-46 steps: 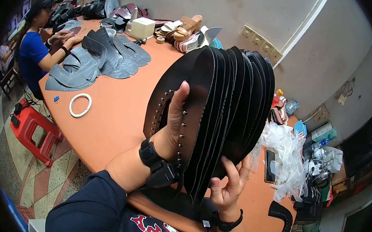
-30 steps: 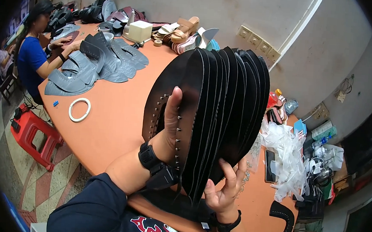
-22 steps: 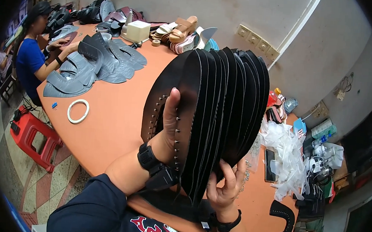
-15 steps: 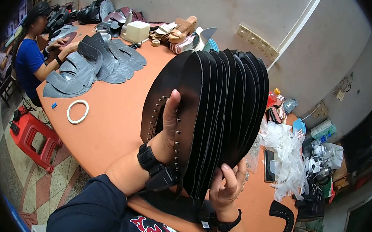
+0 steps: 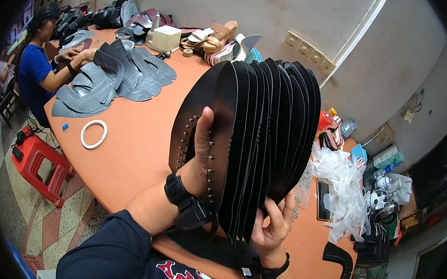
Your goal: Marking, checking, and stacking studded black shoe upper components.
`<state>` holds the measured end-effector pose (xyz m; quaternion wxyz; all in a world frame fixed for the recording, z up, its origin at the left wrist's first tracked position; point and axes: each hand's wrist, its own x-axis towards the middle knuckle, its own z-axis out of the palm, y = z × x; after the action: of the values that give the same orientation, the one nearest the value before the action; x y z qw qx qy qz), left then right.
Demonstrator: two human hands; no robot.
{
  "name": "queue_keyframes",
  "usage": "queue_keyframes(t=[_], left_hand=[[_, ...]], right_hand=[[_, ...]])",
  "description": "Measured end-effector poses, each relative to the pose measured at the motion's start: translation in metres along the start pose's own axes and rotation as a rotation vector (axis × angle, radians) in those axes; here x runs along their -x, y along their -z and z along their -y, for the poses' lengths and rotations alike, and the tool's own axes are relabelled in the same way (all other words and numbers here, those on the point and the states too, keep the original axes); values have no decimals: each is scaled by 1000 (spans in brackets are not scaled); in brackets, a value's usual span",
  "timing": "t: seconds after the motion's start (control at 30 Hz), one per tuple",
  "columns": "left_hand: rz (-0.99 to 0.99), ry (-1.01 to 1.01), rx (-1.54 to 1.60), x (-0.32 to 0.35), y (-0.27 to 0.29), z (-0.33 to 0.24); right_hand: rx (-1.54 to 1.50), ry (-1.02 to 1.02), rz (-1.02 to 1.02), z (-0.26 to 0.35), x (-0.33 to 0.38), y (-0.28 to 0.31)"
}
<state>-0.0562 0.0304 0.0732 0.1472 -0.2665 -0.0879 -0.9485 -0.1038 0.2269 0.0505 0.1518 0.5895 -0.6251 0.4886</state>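
Note:
A thick stack of black leather shoe uppers (image 5: 249, 136) stands on edge before me, its curved sheets fanned side by side. Small metal studs line the inner cutout of the nearest one. My left hand (image 5: 203, 143) reaches through that cutout and carries the stack, thumb up along the front piece; its other fingers are hidden behind the leather. At the lower right edges of the stack, my right hand (image 5: 270, 231) pinches with bent fingers, though its grip is partly covered. One U-shaped black upper (image 5: 348, 265) with a row of studs lies apart at the table's right corner.
Grey shoe uppers (image 5: 89, 91) spread over the orange table (image 5: 136, 128), near a white ring (image 5: 93, 134). A co-worker in blue (image 5: 35, 74) sits at the far left. A phone (image 5: 323, 201) and crumpled white plastic (image 5: 342, 184) lie right; sandals (image 5: 217, 38) stand behind.
The stack has shifted slightly left, and its edges have moved a little against each other. My right fingers have changed position slightly at its lower edge. The left hand stays almost in place.

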Motion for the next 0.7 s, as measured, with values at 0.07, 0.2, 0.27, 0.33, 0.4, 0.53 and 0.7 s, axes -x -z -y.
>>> queue_keyframes(t=[0.07,0.2,0.27,0.33,0.4,0.53,0.7], left_hand=[[-23,-26,12,0,-9,3],[-4,-54,-218,0,0,-1],[30,-54,-160,-2,3,-1],[93,-52,-45,-5,6,1],[158,-49,70,-7,9,2],[218,-36,94,-8,19,1],[153,-45,12,-8,11,3]], right_hand=[[-58,-11,-73,-9,7,-6],[-53,49,-67,-8,-2,-4],[-130,-31,7,-6,-2,1],[-111,-9,24,0,-6,6],[-91,13,39,5,-10,8],[-87,21,48,7,-11,7],[-53,-27,-7,-9,5,1]])
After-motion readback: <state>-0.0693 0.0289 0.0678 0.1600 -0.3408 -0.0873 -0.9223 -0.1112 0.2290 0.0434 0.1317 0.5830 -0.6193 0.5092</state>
